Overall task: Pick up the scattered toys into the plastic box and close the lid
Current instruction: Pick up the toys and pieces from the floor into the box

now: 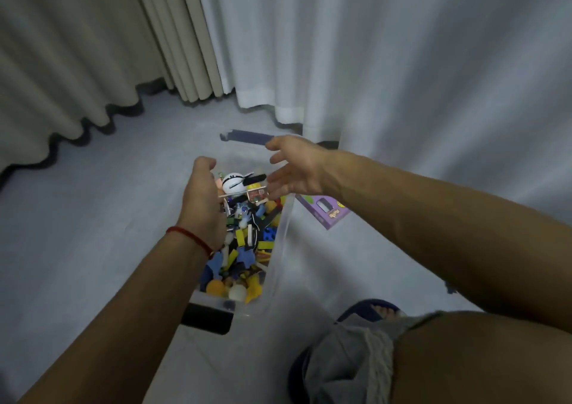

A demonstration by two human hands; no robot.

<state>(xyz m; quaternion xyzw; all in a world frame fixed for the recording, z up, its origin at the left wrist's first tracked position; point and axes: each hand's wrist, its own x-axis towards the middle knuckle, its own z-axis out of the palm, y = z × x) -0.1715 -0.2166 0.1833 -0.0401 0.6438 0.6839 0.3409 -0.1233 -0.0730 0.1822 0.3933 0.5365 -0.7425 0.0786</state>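
The clear plastic box [280, 236] stands on the floor [93, 217], full of mixed toys [247, 236]. The left hand [202, 199] curls over its left edge; whether it grips, I cannot tell. The right hand [294, 168] hovers spread above. One purple box [323, 210] lies just right.

Curtains [93, 47], purple booklet [323, 210] on floor [77, 217]

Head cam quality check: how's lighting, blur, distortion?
Head view: dim and flat, bluish cast, no hard shadows; wide-angle bend curves the curtains toward the frame edges; the clear plastic box walls are hard to see against the floor; right hand and left hand slightly soft; toys readable by colour only.
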